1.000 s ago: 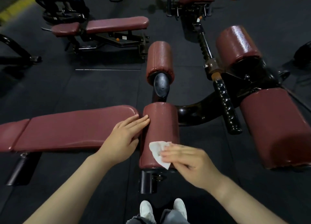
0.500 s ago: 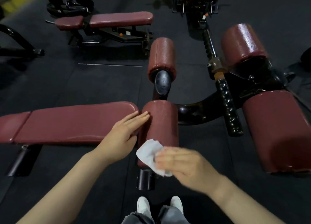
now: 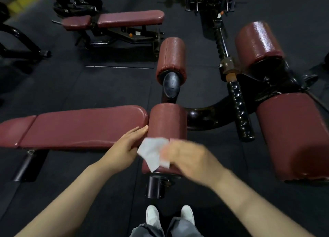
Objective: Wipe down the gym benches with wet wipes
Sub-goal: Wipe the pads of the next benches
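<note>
— While the right hand (image 3: pixel 188 158) is smeared by blur, can you say what it has?
— It holds a white wipe (image 3: pixel 154 152) against the near roller pad (image 3: pixel 167 124), low on the pad's near end. How its fingers lie is not clear; the wipe sticks out to the left of them, so they seem to pinch it.
— And the left hand (image 3: pixel 124 147)?
— Its fingers (image 3: pixel 140 129) are straight and released, laid flat on the left side of that same pad, with the tips at the gap between the pad and the long bench (image 3: pixel 80 126).
— Where does that bench sit?
— It stretches off to the left, dark red, just beside the pad, on a black frame over the dark rubber floor (image 3: pixel 89 87).
— What else is round about?
— A second roller pad (image 3: pixel 171 56) stands further off, in line with the near one. Two thicker pads (image 3: pixel 293 135) lie to the right on a curved black frame (image 3: pixel 210 117), and a knobbly black handle (image 3: pixel 240 112) crosses it. Another bench (image 3: pixel 130 18) stands at the back left. At the bottom edge are two white shoes (image 3: pixel 152 217) and grey trouser legs.
</note>
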{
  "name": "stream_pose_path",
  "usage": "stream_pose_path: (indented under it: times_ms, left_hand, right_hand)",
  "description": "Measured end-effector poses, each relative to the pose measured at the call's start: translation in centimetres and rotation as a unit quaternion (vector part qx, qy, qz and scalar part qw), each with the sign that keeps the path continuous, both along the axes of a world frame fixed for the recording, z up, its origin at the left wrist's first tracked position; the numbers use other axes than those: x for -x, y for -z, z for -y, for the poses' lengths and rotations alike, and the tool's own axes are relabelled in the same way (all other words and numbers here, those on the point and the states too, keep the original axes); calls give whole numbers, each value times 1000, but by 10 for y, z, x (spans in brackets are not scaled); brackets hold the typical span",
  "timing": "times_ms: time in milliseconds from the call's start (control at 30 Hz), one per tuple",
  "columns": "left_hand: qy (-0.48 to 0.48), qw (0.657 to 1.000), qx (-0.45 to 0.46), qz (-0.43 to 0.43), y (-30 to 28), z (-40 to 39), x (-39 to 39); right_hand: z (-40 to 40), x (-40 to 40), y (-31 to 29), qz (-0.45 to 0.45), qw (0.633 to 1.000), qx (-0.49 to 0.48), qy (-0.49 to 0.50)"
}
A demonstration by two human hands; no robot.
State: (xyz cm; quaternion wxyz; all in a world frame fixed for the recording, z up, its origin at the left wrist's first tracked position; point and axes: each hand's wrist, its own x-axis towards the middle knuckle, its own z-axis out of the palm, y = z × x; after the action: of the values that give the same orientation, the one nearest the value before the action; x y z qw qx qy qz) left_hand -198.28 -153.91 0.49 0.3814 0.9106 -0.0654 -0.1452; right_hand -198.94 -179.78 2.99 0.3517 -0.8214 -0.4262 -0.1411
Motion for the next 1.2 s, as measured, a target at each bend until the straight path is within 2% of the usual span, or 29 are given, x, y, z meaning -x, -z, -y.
stream_pose_path:
  times_ms: [67,167,233,367,433,500,600,667,733,833,900,967,1100,1200]
  left_hand:
    - [-3,1000,-23,11,-11,3,-7]
    - [-25,999,-6,36,-24,9,-9]
    - [-22,999,6,39,-22,16,-5]
    - [-34,999,8,27,-11,21,2]
    - [-47,999,12,16,-10,20,2]
    - [-59,998,9,-10,-8,18,2]
    - [-44,997,-3,-60,-6,16,2]
    - [-58,997,14,-59,-14,13,-2]
    - [-83,995,44,-35,-24,10,-5]
    - [-28,999,45,-4,-29,12,2]
    - [-8,998,58,0,-20,14,7]
    - [-21,995,95,-10,-13,15,10]
    - [-49,993,105,-30,-7,15,12]
    - [-72,992,87,-52,-9,10,9]
  right_hand:
    - [-5,-58,2,7,995,-20,93]
    - [-12,-102,0,-62,971,-70,218]
    - [-8,-61,3,-95,972,-80,198]
    - [17,45,9,-95,992,-59,51]
    - [20,22,8,-42,997,-20,53]
    - [8,-31,9,-26,994,-30,100]
    - [-15,-94,3,-80,973,-83,202]
    - [-18,-81,-1,-103,968,-91,211]
    - [-11,-33,1,-112,978,-90,153]
    - [11,46,11,-101,992,-75,31]
    - [20,48,14,-58,997,-51,2]
    - [15,11,14,-13,998,-45,45]
    - [-9,-88,14,-54,974,-107,193]
    - [-18,-72,7,-80,968,-113,208]
